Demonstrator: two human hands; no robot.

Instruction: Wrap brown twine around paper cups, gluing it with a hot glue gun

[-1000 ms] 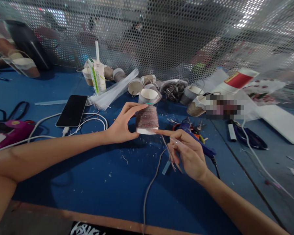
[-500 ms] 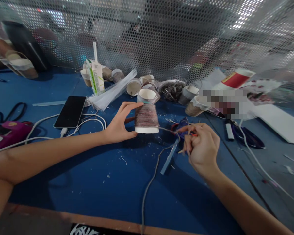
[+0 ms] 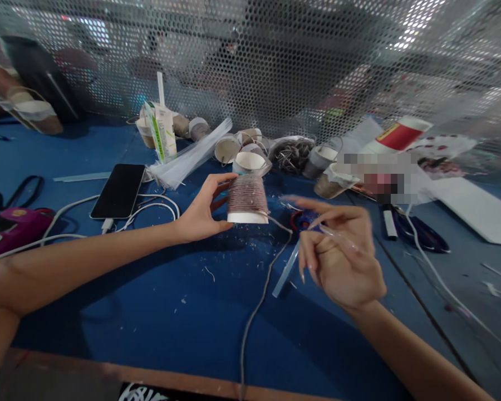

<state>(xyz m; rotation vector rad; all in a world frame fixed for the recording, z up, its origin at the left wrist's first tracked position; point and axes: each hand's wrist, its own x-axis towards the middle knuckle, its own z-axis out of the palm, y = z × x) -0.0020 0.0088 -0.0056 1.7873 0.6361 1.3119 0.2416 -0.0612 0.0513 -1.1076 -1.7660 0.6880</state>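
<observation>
My left hand (image 3: pixel 206 211) grips an upside-down paper cup (image 3: pixel 247 199) at its two ends, thumb at the white rim and fingers at the base. Brown-grey cord is wound in rows around the cup's side. From the winding a loose grey cord (image 3: pixel 262 298) runs right, then down across the blue table to its front edge. My right hand (image 3: pixel 338 253) is raised to the right of the cup, fingers spread and partly blurred, with no cord in it. Behind its fingers lies a blue-handled tool (image 3: pixel 307 220), partly hidden. A translucent glue stick (image 3: pixel 286 270) lies beside the cord.
A phone (image 3: pixel 117 191) with a white cable and a purple glue gun (image 3: pixel 19 228) lie on the left. Several cord-wrapped cups, a bundle of clear sticks (image 3: pixel 196 153) and a tangle of cord (image 3: pixel 293 155) line the perforated metal screen (image 3: pixel 242 67). Scissors (image 3: pixel 421 231) lie on the right.
My right hand has let go of the cord and its fingers have spread. The cord now sags onto the table. The cup has shifted slightly left and up in my left hand.
</observation>
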